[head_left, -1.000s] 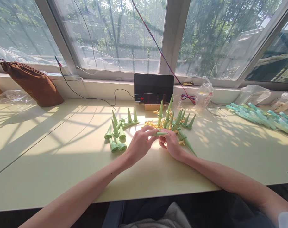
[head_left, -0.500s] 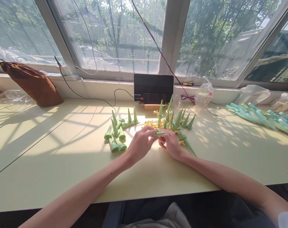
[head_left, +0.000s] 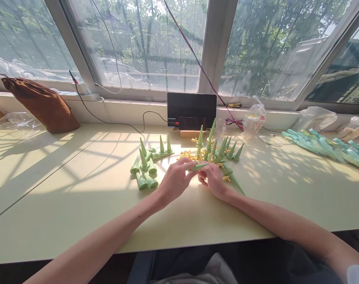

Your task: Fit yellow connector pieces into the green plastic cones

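Note:
Over the middle of the table, a pale green plastic cone (head_left: 199,167) lies sideways between my hands. Its wide end is pinched by the thumb and fingers of my left hand (head_left: 175,179). My right hand (head_left: 215,182) has its fingers curled in at the narrow end and closed around it; its fingertips are partly hidden. Just beyond the hands is a pile of small yellow plastic pieces (head_left: 185,154). Several green cones with yellow pieces on them (head_left: 221,152) stand and lie to the right. On the left is a group of plain green cones (head_left: 144,161), some upright, some lying down.
A tablet (head_left: 191,103) leans at the window sill, with a phone (head_left: 193,123) on a small stand before it. A brown drawstring bag (head_left: 43,104) stands at the left. Teal plastic pieces (head_left: 315,144) and clear bags (head_left: 317,117) lie at the right.

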`<state>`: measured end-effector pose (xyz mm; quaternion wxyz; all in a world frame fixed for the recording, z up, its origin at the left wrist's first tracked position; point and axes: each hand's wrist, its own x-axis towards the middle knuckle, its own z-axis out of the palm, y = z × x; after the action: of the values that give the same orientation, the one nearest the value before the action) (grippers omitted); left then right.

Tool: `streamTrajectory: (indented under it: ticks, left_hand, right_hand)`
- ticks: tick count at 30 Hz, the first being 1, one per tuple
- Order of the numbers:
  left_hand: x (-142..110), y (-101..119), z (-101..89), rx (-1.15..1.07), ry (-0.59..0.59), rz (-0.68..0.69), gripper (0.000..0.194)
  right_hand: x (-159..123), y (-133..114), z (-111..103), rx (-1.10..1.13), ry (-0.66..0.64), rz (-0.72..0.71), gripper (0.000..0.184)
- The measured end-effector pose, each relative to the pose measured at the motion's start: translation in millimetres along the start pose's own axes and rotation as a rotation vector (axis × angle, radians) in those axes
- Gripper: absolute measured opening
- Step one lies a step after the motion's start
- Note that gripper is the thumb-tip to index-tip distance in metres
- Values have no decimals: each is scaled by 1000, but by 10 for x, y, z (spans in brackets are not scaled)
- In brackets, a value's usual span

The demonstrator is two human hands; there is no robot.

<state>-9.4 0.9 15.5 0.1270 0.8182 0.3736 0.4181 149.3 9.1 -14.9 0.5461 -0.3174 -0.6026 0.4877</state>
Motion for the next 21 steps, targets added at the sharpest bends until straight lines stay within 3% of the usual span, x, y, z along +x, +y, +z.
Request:
streamTrajectory:
  ticks: [21]
  left_hand:
    - [14, -18, 3, -39, -17, -27, 21]
  right_hand:
    - [9, -10, -4, 67, -1, 50, 26]
